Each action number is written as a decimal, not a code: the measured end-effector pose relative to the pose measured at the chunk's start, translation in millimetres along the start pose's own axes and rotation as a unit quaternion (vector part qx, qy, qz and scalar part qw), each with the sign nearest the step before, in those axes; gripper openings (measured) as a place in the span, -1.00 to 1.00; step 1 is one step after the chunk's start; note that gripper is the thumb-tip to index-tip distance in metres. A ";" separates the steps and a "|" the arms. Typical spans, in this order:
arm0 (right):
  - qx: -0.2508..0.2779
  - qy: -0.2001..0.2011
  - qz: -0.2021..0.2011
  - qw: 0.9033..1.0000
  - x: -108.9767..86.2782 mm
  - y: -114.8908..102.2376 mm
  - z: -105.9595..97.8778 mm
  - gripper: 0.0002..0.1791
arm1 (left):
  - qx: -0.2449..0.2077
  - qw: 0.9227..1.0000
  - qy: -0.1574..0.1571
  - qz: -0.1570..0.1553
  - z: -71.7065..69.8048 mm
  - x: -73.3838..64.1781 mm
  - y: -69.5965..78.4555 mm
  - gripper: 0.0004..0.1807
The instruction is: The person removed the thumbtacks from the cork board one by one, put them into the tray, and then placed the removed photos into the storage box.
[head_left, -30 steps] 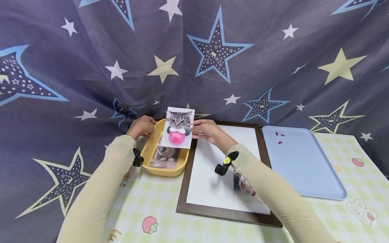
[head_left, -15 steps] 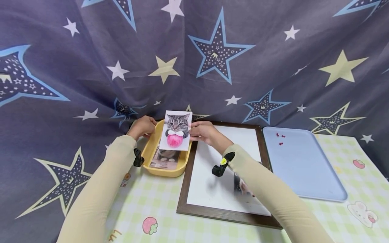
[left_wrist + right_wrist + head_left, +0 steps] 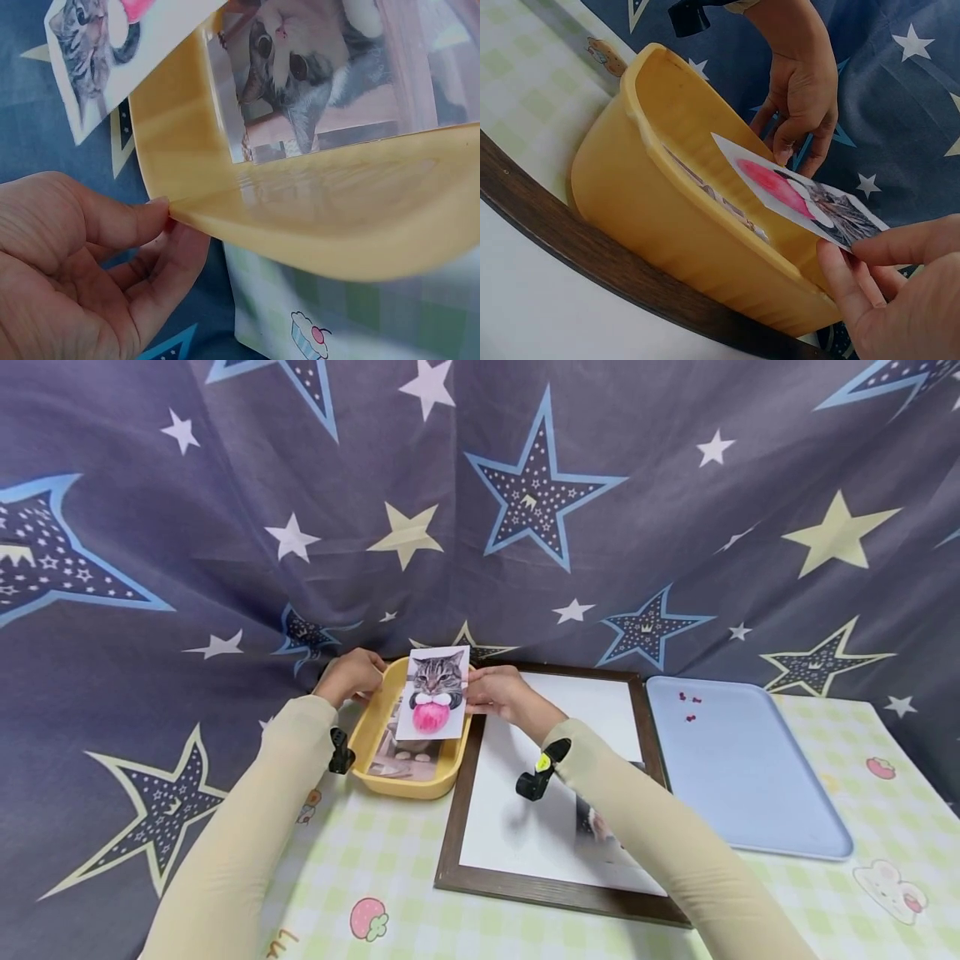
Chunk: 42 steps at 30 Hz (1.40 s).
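My right hand (image 3: 501, 692) pinches the edge of a photo card (image 3: 431, 693) between thumb and fingers. The card shows a tabby cat with a pink fluffy ball, and it is held tilted above the yellow plastic basin (image 3: 697, 225). My left hand (image 3: 97, 262) pinches the basin's rim at its far left corner, thumb on top and fingers beneath. Inside the basin lies another cat photo (image 3: 322, 82), partly covered by the held card in the head view.
Right of the basin lies a brown-framed white board (image 3: 540, 843) with a photo (image 3: 592, 822) on it, partly hidden by my right sleeve. Beyond is a light blue tray (image 3: 750, 768) with red push pins (image 3: 690, 697). A starry curtain (image 3: 510, 593) hangs behind the checked tablecloth (image 3: 405, 877).
My right hand has lowered the photo card and brought it slightly left, further over the basin. My left hand has stayed at the rim.
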State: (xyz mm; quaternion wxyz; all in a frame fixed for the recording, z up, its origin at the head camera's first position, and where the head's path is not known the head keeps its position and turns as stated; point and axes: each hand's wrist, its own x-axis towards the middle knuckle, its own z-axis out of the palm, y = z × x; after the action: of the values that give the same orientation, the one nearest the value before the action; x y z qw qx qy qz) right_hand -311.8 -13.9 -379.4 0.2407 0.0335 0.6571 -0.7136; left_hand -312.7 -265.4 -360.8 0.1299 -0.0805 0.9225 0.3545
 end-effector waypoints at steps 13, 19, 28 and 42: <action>-0.004 0.014 0.014 1.000 2.6 2.7 3.1 -0.61 | 0.010 1.000 0.002 -0.013 1.1 2.2 2.4 -0.44; -0.014 0.015 0.016 1.000 0.9 0.9 5.9 -0.60 | 0.016 1.000 0.007 -0.016 2.7 4.4 2.0 -0.44; -0.017 0.022 0.024 0.999 -1.3 -0.1 9.4 -0.61 | 0.026 0.999 0.007 -0.020 3.2 6.1 2.7 -0.45; -0.033 0.025 0.012 0.999 -3.3 0.1 20.1 -0.59 | 0.030 0.999 0.002 -0.019 3.0 8.9 -1.5 -0.47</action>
State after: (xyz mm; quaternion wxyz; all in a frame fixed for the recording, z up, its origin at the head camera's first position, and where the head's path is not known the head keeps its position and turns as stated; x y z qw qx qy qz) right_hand -303.4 -32.1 -375.6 0.2337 0.0510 0.6855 -0.6876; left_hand -320.3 -265.1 -366.5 0.1368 -0.0951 0.9314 0.3236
